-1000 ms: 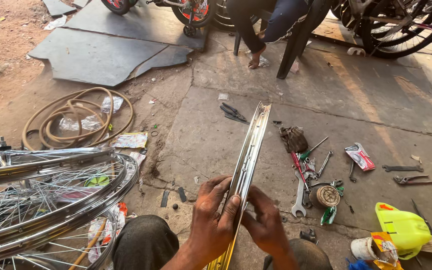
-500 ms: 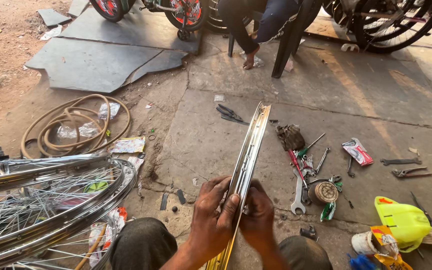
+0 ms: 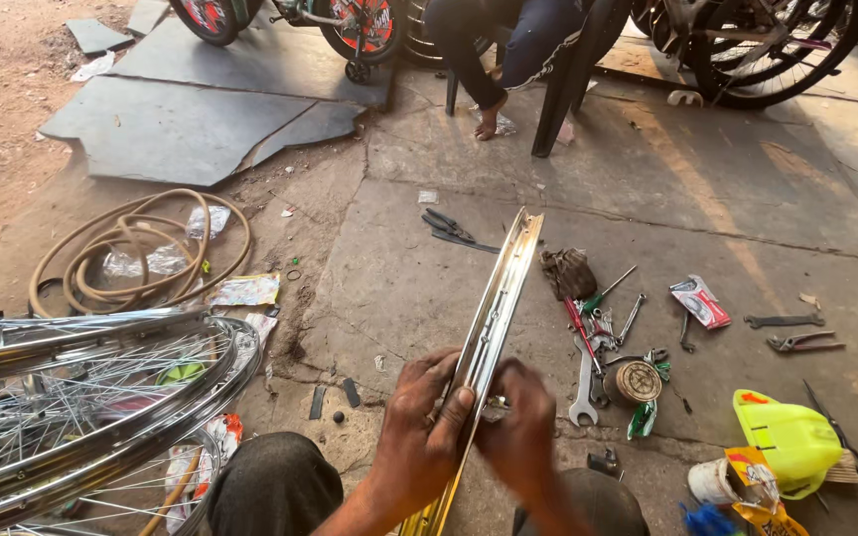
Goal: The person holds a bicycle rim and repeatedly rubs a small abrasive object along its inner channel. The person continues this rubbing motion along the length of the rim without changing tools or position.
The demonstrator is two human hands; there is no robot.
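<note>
I hold a shiny metal wheel rim (image 3: 497, 313) upright on its edge on the concrete floor (image 3: 747, 199), between my knees. My left hand (image 3: 427, 422) grips the rim's left side, its fingers (image 3: 462, 402) wrapped over the edge and pressed against the metal. My right hand (image 3: 520, 429) is on the rim's right side; it is blurred, so I think its fingers pinch a small metal part, but I cannot tell surely. Right of the rim lie a spanner (image 3: 584, 389) and a yellow bottle (image 3: 791, 440). Left of the rim are spoked wheels (image 3: 81, 397).
</note>
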